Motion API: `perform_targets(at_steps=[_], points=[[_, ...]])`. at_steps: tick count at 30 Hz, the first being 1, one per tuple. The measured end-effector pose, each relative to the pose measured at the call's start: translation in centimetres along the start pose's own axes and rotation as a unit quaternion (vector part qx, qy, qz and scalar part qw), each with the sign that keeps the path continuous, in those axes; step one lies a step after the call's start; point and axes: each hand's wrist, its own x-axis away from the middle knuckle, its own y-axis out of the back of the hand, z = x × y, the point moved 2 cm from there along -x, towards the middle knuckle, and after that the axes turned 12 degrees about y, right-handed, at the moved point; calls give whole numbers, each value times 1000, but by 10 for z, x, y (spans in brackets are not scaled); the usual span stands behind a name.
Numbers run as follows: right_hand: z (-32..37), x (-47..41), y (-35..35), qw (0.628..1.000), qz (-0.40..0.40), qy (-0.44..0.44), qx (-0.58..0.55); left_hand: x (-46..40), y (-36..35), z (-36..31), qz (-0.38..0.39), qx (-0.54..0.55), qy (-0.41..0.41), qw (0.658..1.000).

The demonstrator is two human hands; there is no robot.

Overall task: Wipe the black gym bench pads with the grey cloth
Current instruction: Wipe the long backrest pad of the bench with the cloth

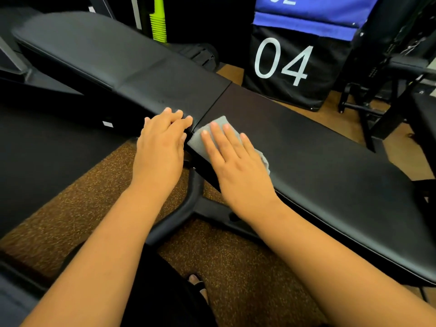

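A black gym bench runs across the view in two pads. The long back pad (106, 60) stretches to the upper left, and the seat pad (330, 161) reaches to the lower right. A narrow seam separates them. My right hand (236, 166) lies flat with straight fingers on the folded grey cloth (200, 142), pressing it onto the seat pad's near corner beside the seam. My left hand (162, 142) rests on the back pad's near edge, its fingers bent slightly over the corner just left of the seam.
A black soft box marked "04" (287, 67) stands behind the bench, with a blue one (313, 15) stacked above. A neon-green tool (158, 22) leans at the back. The bench's black frame (188, 208) crosses the brown speckled floor (236, 267). More black gym equipment (389, 79) stands at right.
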Motion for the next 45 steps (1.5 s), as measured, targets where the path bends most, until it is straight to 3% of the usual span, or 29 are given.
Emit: perform_targets(at_steps=[9, 20, 29, 40, 45], points=[[-20, 91, -1, 998, 40, -11, 52, 1, -3, 3, -9, 22, 1, 1000], [9, -8, -4, 999, -16, -26, 19, 0, 0, 10, -5, 21, -18, 1000], [-22, 104, -5, 996, 9, -89, 0, 1, -2, 3, -25, 34, 5, 999], [6, -8, -6, 997, -40, -63, 5, 1, -1, 1, -28, 7, 2, 1000], [1, 21, -8, 998, -32, -41, 20, 3, -3, 2, -30, 11, 4, 999]])
